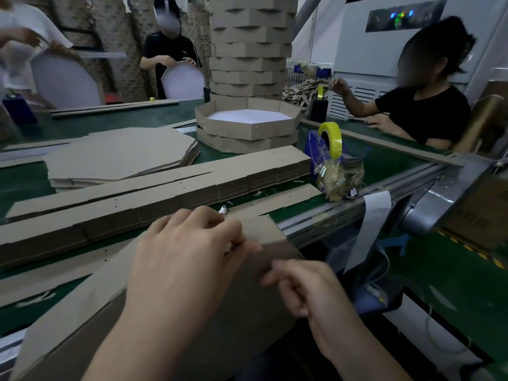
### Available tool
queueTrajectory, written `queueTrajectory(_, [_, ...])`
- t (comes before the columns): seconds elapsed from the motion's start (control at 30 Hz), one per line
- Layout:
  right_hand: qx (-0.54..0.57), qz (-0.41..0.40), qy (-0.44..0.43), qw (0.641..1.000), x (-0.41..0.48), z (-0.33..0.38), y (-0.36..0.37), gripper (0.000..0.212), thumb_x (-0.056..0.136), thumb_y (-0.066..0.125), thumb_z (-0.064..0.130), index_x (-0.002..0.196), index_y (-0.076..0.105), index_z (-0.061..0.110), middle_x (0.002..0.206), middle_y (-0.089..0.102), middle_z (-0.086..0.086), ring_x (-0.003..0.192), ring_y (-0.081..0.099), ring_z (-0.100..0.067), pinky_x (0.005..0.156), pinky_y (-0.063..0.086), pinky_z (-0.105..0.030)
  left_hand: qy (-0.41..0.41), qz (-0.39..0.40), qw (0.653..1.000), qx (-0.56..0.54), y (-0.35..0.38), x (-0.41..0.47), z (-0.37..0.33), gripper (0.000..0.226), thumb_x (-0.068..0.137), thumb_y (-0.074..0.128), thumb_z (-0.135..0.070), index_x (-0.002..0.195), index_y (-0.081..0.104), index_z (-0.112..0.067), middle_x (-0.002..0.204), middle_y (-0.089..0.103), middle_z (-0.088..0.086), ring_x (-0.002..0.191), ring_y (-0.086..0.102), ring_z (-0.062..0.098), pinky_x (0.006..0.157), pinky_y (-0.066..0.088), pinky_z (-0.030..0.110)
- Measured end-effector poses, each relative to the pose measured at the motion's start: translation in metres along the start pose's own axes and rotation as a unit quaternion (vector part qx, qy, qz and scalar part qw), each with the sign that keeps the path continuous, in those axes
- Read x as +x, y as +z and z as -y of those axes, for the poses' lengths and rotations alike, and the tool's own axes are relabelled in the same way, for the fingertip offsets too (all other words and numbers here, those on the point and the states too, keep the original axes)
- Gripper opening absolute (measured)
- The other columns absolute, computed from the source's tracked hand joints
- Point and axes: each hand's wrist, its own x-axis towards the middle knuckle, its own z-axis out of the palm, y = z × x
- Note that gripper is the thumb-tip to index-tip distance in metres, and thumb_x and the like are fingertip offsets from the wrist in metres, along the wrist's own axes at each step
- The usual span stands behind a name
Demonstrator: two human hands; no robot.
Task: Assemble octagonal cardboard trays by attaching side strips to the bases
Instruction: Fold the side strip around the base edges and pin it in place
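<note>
Left hand (pixel 187 251) seemingly pinches matte octagonal cardboard base (pixel 265 229).

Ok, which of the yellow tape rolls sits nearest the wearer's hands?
The big yellow roll on the blue dispenser, just past the end of the strip stack. The other roll stands far back, near the seated person in black.

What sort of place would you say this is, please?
Most likely a packaging workshop's assembly line: a tall stack of finished octagonal trays and piles of cardboard side strips on a green conveyor belt.
</note>
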Motion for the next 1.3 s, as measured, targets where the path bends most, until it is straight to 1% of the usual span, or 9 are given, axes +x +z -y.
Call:
queueTrajectory(0.2, [-0.087,-0.129,-0.267,0.951,0.033,0.02,-0.023,0.014,0.086,0.06,0.027,0.08,0.073,0.027,0.073,0.063,0.006,0.07,0.057,-0.005,0.064,0.046,-0.018,0.025,0.017,0.999,0.022,-0.004,-0.008,0.007,0.02,0.073,0.069,-0.046,0.077,0.067,-0.027,0.089,0.066,0.0,0.076,0.064,0.029,0.063,0.046,0.037])
queueTrajectory(0.3, [-0.238,0.01,-0.218,0.946,0.051,0.031,-0.024,0.013,0.095,0.06,0.02,0.1,0.071,0.022,0.104,0.065,0.003,0.095,0.06,-0.005,0.083,0.045,-0.019,0.033,0.06,0.996,0.053,-0.006,-0.012,0.007,0.034,0.058,0.078,-0.046,0.084,0.066,-0.027,0.092,0.064,0.002,0.076,0.062,0.03,0.062,0.049,0.039])
queueTrajectory(0.4, [-0.14,0.155,-0.117,0.971,0.059,0.037,-0.025,0.017,0.091,0.062,0.024,0.086,0.068,0.009,0.081,0.055,-0.014,0.074,0.049,-0.026,0.068,0.038,-0.029,0.032,0.049,0.998,0.035,-0.011,-0.016,0.009,0.039,0.054,0.084,-0.046,0.086,0.067,-0.03,0.094,0.064,-0.001,0.078,0.063,0.029,0.062,0.048,0.038])
queueTrajectory(0.53, [-0.038,0.249,-0.057,0.966,0.064,0.047,-0.025,0.011,0.077,0.073,0.026,0.076,0.07,0.015,0.067,0.052,-0.007,0.061,0.046,-0.017,0.057,0.035,-0.025,0.032,0.003,0.999,0.005,-0.02,-0.02,0.01,0.027,0.063,0.077,-0.047,0.084,0.066,-0.034,0.095,0.063,-0.006,0.078,0.063,0.026,0.064,0.046,0.037])
queueTrajectory(0.77, [0.0,0.272,-0.053,0.961,0.064,0.05,-0.022,0.008,0.081,0.068,0.017,0.074,0.071,0.016,0.061,0.057,0.003,0.051,0.051,-0.005,0.049,0.039,-0.012,0.042,0.017,0.999,0.0,-0.02,-0.017,0.01,0.026,0.072,0.062,-0.054,0.087,0.063,-0.031,0.094,0.062,-0.007,0.078,0.062,0.026,0.059,0.047,0.037])
queueTrajectory(0.93, [-0.044,0.267,-0.067,0.96,0.058,0.053,-0.021,0.009,0.083,0.064,0.02,0.077,0.07,0.018,0.062,0.061,0.004,0.053,0.056,-0.004,0.05,0.043,-0.013,0.052,0.051,0.997,-0.021,-0.02,-0.001,0.0,0.023,0.082,0.056,-0.057,0.084,0.062,-0.035,0.087,0.06,-0.012,0.076,0.062,0.018,0.054,0.022,0.012])
queueTrajectory(1.03, [-0.172,0.175,-0.146,0.958,0.064,0.066,-0.032,0.015,0.08,0.066,0.041,0.088,0.072,0.029,0.08,0.071,0.007,0.075,0.066,-0.004,0.066,0.051,-0.015,0.048,0.058,0.997,-0.03,-0.017,0.004,0.0,0.026,0.077,0.054,-0.056,0.085,0.064,-0.033,0.089,0.061,-0.011,0.077,0.063,0.019,0.053,0.022,0.013])
queueTrajectory(1.17, [-0.204,-0.176,-0.23,0.935,0.111,0.09,-0.081,0.011,0.089,0.063,0.038,0.09,0.069,0.028,0.079,0.067,0.01,0.073,0.061,-0.004,0.066,0.049,-0.021,0.041,0.058,0.997,-0.031,-0.012,0.006,0.005,0.03,0.079,0.049,-0.057,0.086,0.064,-0.032,0.09,0.061,-0.01,0.078,0.061,0.019,0.054,0.02,0.014])
queueTrajectory(1.3, [-0.285,-0.34,-0.121,0.888,0.165,0.098,-0.144,0.019,0.093,0.057,0.033,0.098,0.069,0.019,0.085,0.062,0.004,0.073,0.051,-0.014,0.065,0.039,-0.028,0.043,0.034,0.998,-0.022,-0.005,0.004,0.007,0.026,0.088,0.053,-0.052,0.089,0.065,-0.03,0.091,0.062,-0.009,0.078,0.061,0.021,0.056,0.03,0.022])
